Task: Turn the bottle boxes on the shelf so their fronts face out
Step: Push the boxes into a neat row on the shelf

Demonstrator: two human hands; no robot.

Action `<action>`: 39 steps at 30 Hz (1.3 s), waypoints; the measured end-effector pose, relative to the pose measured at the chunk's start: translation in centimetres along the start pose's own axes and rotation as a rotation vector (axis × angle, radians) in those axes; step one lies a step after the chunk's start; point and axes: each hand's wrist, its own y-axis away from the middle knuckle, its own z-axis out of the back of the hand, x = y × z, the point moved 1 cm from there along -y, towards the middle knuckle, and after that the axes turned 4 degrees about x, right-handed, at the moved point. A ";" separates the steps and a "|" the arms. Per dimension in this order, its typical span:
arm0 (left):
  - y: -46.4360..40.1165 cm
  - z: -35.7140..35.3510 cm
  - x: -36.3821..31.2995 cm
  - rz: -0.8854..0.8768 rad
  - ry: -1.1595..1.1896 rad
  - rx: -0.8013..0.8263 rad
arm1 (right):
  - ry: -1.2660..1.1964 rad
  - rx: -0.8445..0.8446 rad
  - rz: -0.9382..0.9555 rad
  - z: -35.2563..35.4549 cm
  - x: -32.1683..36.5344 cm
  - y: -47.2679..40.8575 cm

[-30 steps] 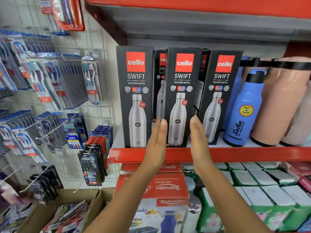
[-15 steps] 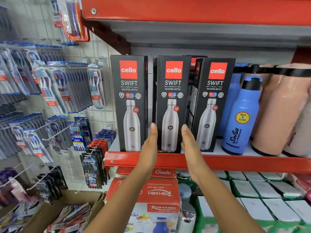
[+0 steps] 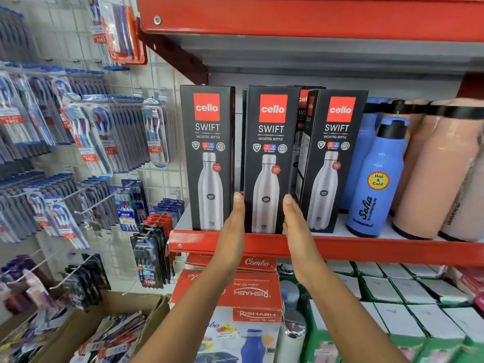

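Head view: left hand (image 3: 231,226) and right hand (image 3: 297,229) flat against the middle black cardboard bottle box (image 3: 269,158).
Grip: open palms press its sides, front out; next, likely square the angled right-hand black box (image 3: 332,158).

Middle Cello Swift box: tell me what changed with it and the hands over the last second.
The middle Cello Swift box, angled a second ago, now sits squarer beside the left box, front facing out. The left hand and right hand, flat on either side of it, have slid lower along its edges. The right box stays slightly turned; the blue Hot & Cold bottle has not moved.
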 end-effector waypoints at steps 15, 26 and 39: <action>1.6 -1.7 0.0 -0.258 0.076 -0.242 | -0.047 -0.093 0.084 2.3 -0.2 0.7; 0.6 -10.2 -1.0 -0.272 -0.051 -0.005 | -0.152 -0.365 0.204 8.8 0.7 -0.6; -3.4 -13.6 0.3 0.054 0.009 0.065 | -0.119 -0.147 -0.005 11.7 -1.6 -2.1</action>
